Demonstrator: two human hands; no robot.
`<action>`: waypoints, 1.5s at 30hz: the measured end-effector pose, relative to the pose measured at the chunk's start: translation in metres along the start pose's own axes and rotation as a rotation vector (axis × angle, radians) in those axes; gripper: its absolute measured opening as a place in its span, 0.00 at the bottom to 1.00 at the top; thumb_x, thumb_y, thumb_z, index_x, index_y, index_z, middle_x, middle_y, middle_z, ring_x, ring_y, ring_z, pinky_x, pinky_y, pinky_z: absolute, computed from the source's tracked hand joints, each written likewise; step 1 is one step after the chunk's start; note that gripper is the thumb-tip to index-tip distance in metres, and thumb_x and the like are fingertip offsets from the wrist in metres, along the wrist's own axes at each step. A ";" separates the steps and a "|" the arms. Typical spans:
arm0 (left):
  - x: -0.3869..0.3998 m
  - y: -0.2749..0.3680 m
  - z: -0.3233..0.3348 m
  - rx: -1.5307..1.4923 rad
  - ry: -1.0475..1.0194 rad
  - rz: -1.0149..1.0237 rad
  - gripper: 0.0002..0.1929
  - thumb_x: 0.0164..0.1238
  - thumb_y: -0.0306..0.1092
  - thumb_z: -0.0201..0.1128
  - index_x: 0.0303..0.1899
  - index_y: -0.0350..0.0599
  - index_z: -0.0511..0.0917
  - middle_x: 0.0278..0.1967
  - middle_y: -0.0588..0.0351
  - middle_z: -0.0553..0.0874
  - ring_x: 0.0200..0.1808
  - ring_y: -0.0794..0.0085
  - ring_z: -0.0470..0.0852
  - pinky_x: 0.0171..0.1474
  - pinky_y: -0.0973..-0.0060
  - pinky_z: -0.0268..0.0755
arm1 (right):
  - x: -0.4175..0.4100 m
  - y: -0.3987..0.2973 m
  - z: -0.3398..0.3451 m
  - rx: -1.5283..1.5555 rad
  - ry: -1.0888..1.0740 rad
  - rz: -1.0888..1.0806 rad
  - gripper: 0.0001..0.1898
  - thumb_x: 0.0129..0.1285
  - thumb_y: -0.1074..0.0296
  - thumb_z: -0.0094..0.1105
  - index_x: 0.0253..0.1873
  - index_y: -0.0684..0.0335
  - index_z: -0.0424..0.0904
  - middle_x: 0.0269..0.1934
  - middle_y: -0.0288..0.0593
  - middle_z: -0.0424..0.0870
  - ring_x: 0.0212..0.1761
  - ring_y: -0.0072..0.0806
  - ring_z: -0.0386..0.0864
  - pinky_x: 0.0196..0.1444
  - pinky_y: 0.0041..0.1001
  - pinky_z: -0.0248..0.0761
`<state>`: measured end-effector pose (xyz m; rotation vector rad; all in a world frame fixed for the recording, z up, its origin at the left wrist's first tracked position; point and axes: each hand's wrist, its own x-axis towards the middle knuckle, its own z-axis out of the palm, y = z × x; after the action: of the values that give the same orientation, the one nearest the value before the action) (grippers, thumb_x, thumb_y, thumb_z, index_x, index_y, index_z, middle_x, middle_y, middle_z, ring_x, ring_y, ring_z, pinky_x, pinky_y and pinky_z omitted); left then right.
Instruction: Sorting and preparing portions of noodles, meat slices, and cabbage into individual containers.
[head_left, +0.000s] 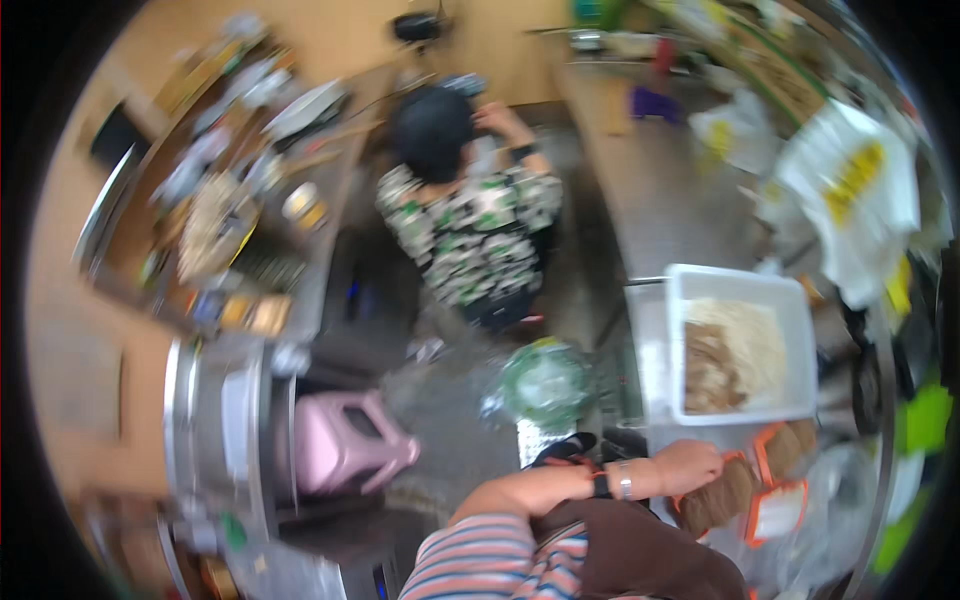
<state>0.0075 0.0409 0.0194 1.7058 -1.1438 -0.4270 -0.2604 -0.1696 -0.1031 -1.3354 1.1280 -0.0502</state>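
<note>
My left hand (688, 469) reaches across to the right, with a dark watch and a bracelet on its wrist. Its curled fingers are at the edge of an orange-rimmed container (716, 499) heaped with brown food; blur hides whether they grip it. Beside it are a second orange-rimmed container (789, 450) with brown contents and a third orange-rimmed container (780, 514) with a white surface. Just beyond stands a white plastic tub (807, 352), holding a pale, noodle-like mass and a brown one. My right hand is out of view.
A person (480, 232) in a patterned shirt is low in the aisle, back towards me. On the floor are a pink plastic stool (330, 442) and a green basin (546, 382) with clear plastic. White plastic bags (855, 195) hang at right. Cluttered counters (675, 217) flank the aisle.
</note>
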 end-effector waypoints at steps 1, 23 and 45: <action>-0.005 -0.002 -0.004 0.003 -0.011 -0.030 0.05 0.66 0.36 0.59 0.35 0.49 0.81 0.36 0.52 0.81 0.40 0.52 0.82 0.42 0.58 0.74 | -0.011 0.009 -0.005 0.042 0.051 0.005 0.17 0.74 0.56 0.53 0.36 0.65 0.79 0.21 0.39 0.79 0.16 0.23 0.74 0.16 0.21 0.64; 0.093 0.023 0.038 0.106 -0.371 0.395 0.09 0.64 0.31 0.63 0.45 0.45 0.82 0.47 0.51 0.85 0.51 0.53 0.81 0.53 0.61 0.75 | -0.085 0.000 0.019 0.327 0.259 -0.029 0.15 0.73 0.60 0.53 0.37 0.66 0.81 0.24 0.38 0.83 0.20 0.21 0.79 0.20 0.19 0.68; 0.117 0.013 0.091 0.280 -0.608 0.639 0.19 0.66 0.37 0.61 0.56 0.41 0.78 0.63 0.46 0.75 0.67 0.47 0.68 0.71 0.52 0.56 | -0.079 -0.034 0.047 0.414 0.385 -0.215 0.09 0.64 0.68 0.64 0.44 0.66 0.83 0.33 0.39 0.85 0.29 0.20 0.81 0.33 0.23 0.76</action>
<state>-0.0067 -0.1071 0.0167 1.3516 -2.1877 -0.3970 -0.2506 -0.0981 -0.0366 -1.0885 1.2052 -0.6870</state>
